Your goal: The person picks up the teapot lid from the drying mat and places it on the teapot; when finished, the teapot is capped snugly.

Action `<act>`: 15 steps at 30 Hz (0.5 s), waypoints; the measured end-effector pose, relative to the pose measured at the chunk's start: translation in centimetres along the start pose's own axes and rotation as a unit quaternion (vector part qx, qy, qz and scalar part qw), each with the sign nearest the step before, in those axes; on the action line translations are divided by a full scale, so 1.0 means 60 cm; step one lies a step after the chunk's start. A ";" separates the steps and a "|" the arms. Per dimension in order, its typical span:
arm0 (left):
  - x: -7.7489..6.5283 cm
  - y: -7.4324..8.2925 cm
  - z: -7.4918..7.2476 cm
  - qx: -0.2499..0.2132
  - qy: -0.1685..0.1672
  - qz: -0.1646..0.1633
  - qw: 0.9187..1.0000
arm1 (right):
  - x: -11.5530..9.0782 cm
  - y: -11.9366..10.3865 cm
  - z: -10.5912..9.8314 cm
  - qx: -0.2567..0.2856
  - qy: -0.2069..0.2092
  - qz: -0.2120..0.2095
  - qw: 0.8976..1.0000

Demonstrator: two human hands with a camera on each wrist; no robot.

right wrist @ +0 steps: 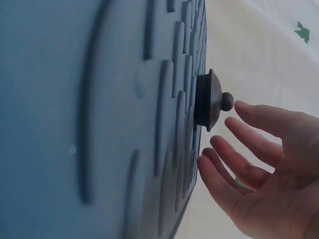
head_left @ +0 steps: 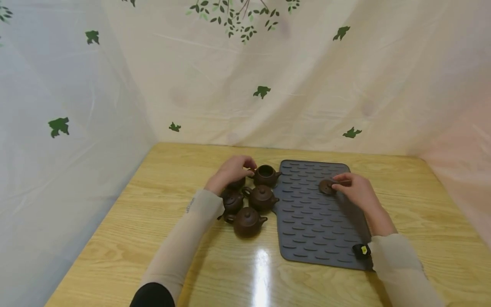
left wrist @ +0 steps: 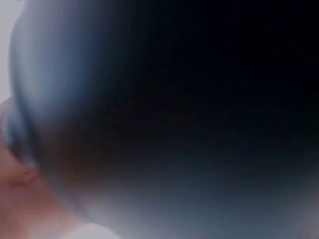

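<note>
My left hand (head_left: 233, 169) is at the back of a cluster of dark brown teapots, its thumb and fingers pinching the handle of the lidless teapot (head_left: 267, 175). That teapot stands upright, its round opening showing and its spout towards the grey mat (head_left: 314, 221). On the mat lies a brown teapot lid (head_left: 327, 186), knob up. My right hand (head_left: 357, 191) is beside it; in the right wrist view the thumb and spread fingers (right wrist: 251, 172) are close to the lid's knob (right wrist: 227, 101) without closing round it. A dark blur fills most of the left wrist view.
Several lidded teapots stand close together left of the mat: one in the middle (head_left: 262, 197), one in front (head_left: 247, 224), one at the left (head_left: 231, 201). The left forearm reaches beside them. A patterned curtain (head_left: 215, 85) hangs behind the wooden table (head_left: 153, 192).
</note>
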State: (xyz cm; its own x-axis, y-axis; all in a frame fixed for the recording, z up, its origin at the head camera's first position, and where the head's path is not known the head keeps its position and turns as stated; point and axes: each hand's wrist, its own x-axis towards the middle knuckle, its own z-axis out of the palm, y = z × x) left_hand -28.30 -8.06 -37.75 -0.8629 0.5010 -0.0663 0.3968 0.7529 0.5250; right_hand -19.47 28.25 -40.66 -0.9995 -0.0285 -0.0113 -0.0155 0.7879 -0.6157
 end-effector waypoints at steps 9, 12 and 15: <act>0.002 -0.015 0.021 -0.010 0.029 -0.007 1.000 | 0.005 -0.003 0.004 -0.001 -0.023 -0.004 1.000; 0.003 -0.016 0.025 -0.012 0.035 -0.011 0.999 | 0.006 -0.004 0.006 0.001 -0.020 -0.007 1.000; 0.004 -0.016 0.028 -0.013 0.039 -0.018 0.999 | 0.006 -0.005 0.007 0.001 -0.020 -0.008 1.000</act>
State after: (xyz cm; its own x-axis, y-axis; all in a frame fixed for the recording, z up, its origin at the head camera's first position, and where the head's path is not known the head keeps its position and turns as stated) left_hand -28.37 -7.95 -39.70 -0.8987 0.4380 -0.0204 0.3570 0.7579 0.5460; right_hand -19.80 27.77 -40.80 -0.9973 -0.0658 -0.0324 -0.0317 0.7855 -0.6180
